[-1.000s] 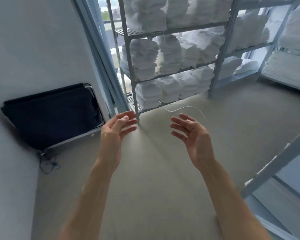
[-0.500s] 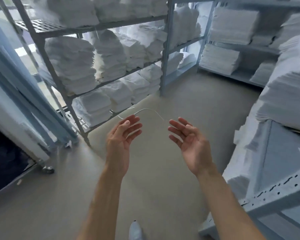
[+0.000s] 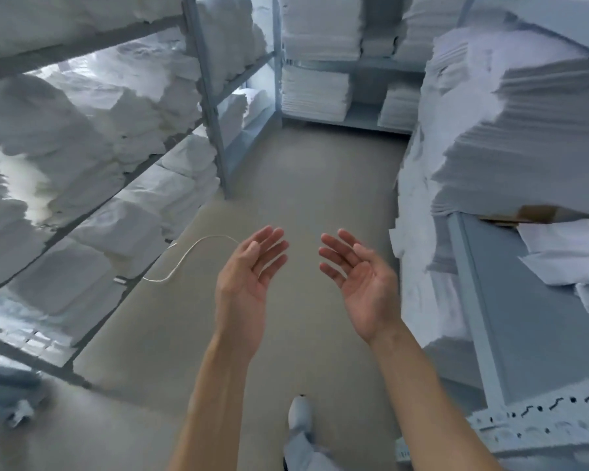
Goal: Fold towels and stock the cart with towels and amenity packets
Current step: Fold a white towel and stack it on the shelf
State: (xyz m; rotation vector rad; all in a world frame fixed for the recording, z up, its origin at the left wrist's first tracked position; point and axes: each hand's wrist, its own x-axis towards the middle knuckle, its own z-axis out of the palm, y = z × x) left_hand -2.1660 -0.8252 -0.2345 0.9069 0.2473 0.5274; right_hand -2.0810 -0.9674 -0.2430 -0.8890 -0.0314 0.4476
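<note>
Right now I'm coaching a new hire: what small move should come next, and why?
Probably reach the right hand toward the folded stack on the right shelf: both it and the left hand are open, holding nothing, and that stack looks closest.

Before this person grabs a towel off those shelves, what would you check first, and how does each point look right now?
1. Both hands free: ok. The left hand and right hand are open, palms facing each other, holding nothing.
2. Towels within sight: ok. Folded white towels fill the left shelf rack; flat stacks sit on the right.
3. Floor path: not ok. A thin white cord lies on the floor by the left rack.
4. Footing: ok. One shoe is on bare floor.
5. Cart nearby: cannot tell. No cart shows in this view.
</note>
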